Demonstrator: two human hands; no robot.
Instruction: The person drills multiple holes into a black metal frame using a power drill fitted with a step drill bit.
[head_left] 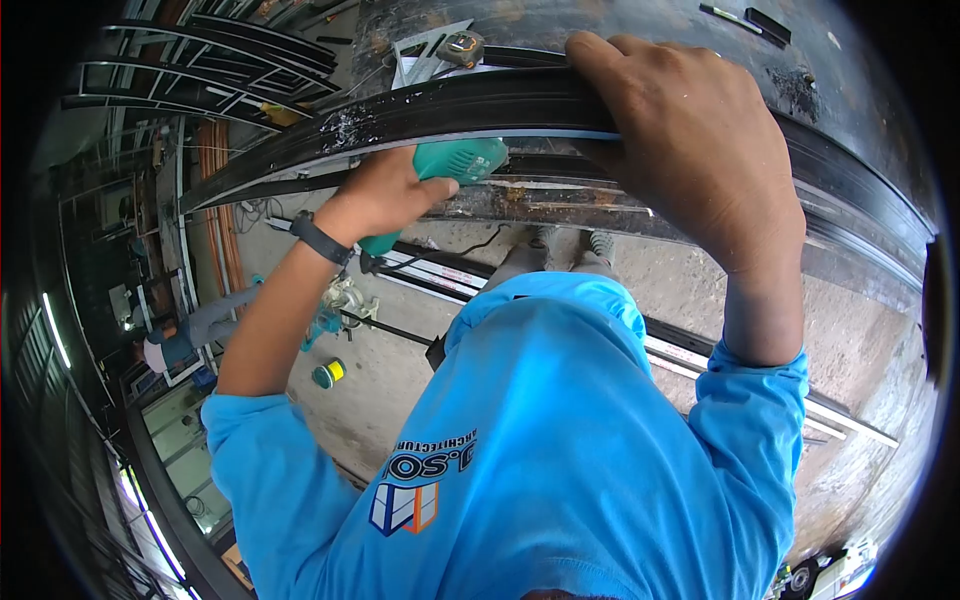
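Observation:
In the head view, my left hand (385, 195), with a dark band at the wrist, is wrapped round a green corded power tool (460, 158). The front of that tool is hidden behind a long black metal profile (470, 108), so its exact kind cannot be made out. My right hand (705, 145) grips the same profile from above, thumb on the near side. The profile runs across the view, with whitish specks near its left part. Just behind it on the dark worktable (610, 18) lie a tape measure (461, 48) and a metal set square (425, 50).
A marker pen (735, 18) lies at the table's back. Black frames (200, 70) are stacked at upper left. Below, the floor holds long profiles (440, 275), a yellow-and-green roll (328, 373) and a teal machine (325, 322). Another person (185, 340) is at far left.

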